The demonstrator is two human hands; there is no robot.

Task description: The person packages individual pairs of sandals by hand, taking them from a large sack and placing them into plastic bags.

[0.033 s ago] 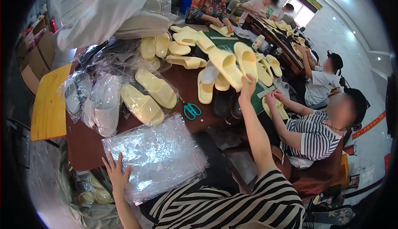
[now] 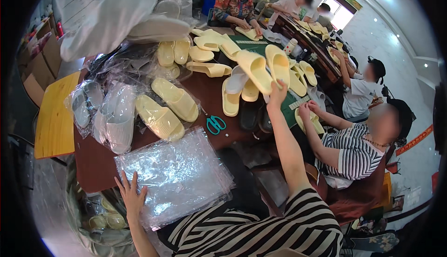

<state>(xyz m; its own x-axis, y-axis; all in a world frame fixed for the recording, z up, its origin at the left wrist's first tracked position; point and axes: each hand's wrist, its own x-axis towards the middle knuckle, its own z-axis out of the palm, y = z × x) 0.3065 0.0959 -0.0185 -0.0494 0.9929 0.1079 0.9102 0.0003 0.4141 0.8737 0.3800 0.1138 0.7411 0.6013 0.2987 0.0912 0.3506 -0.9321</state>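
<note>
My right hand (image 2: 278, 95) reaches out over the table and grips a pair of pale yellow slippers (image 2: 253, 71) by one end, holding them raised and side by side. Flat on a stack of clear plastic bags (image 2: 181, 173) at the table's near edge rests my left hand (image 2: 131, 194), fingers spread. Beyond the bags lie a bagged pair of yellow slippers (image 2: 160, 117) and a bagged pair of white slippers (image 2: 115, 122). Teal-handled scissors (image 2: 215, 125) are to the right of them.
More yellow slippers (image 2: 209, 69) cover the far part of the brown table (image 2: 93, 164). A co-worker in stripes (image 2: 358, 150) sits close on the right, hands on a slipper. White wrapped slippers (image 2: 158, 28) loom at upper left. A sack (image 2: 79, 224) stands below left.
The pair of slippers in my right hand has shifted slightly upward. My left hand stays put on the bags.
</note>
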